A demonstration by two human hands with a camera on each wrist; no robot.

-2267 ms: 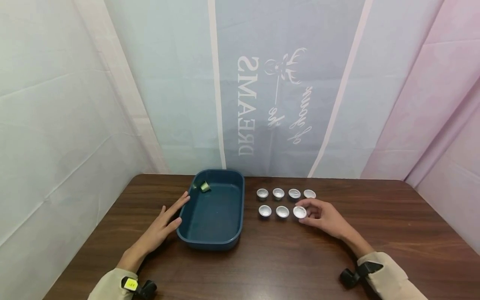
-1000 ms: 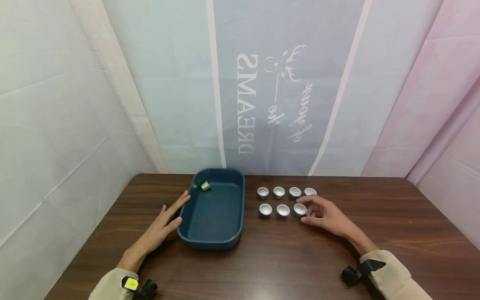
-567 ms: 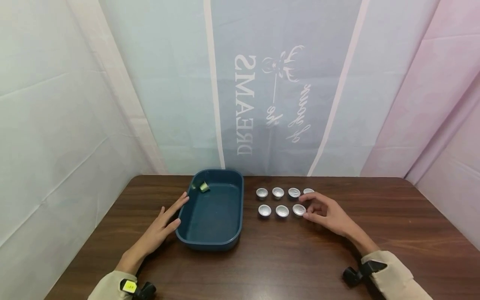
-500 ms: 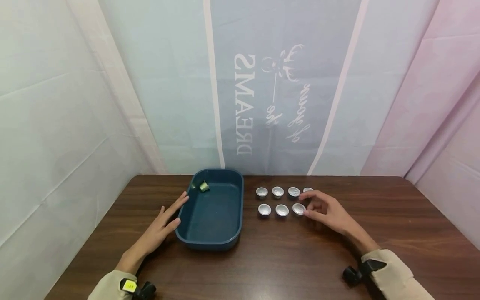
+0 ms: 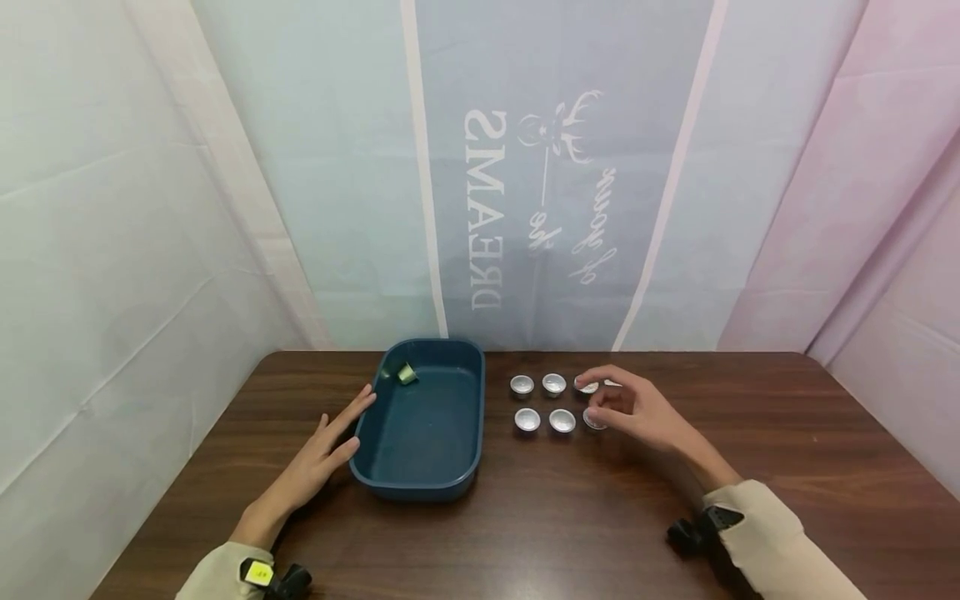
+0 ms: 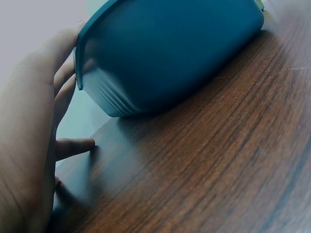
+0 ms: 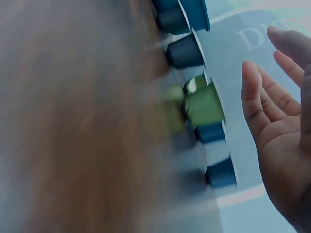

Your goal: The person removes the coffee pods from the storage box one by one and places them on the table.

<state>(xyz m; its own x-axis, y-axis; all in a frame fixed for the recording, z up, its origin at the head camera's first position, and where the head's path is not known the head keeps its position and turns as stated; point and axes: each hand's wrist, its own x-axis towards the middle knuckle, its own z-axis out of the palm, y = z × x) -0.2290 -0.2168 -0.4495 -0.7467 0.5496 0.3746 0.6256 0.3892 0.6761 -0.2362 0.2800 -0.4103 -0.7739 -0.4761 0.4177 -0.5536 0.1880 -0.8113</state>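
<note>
My left hand [image 5: 315,467] lies with fingers extended against the left rim of a blue plastic basin [image 5: 420,486]; the left wrist view shows fingertips at that rim [image 6: 81,63]. Inside the basin's far left corner lies a green coffee capsule [image 5: 407,374] on its side. My right hand [image 5: 637,408] hovers over the right end of two rows of coffee capsules, its fingers bent loosely and holding nothing. It partly covers the front row's right capsule [image 5: 593,421] and the back row's right ones. In the right wrist view, a green capsule [image 7: 205,104] stands apart from the hand [image 7: 286,131].
Foil lids up, the other capsules stand right of the basin, such as a front one [image 5: 527,420] and a back one [image 5: 522,385]. Blue capsules [image 7: 221,172] show in the right wrist view. A printed cloth [image 5: 555,208] hangs behind the brown wooden table [image 5: 540,533].
My right hand let go of the front row's right capsule, drew back slightly, then rose and moved left above the capsules. The left hand stays at the basin.
</note>
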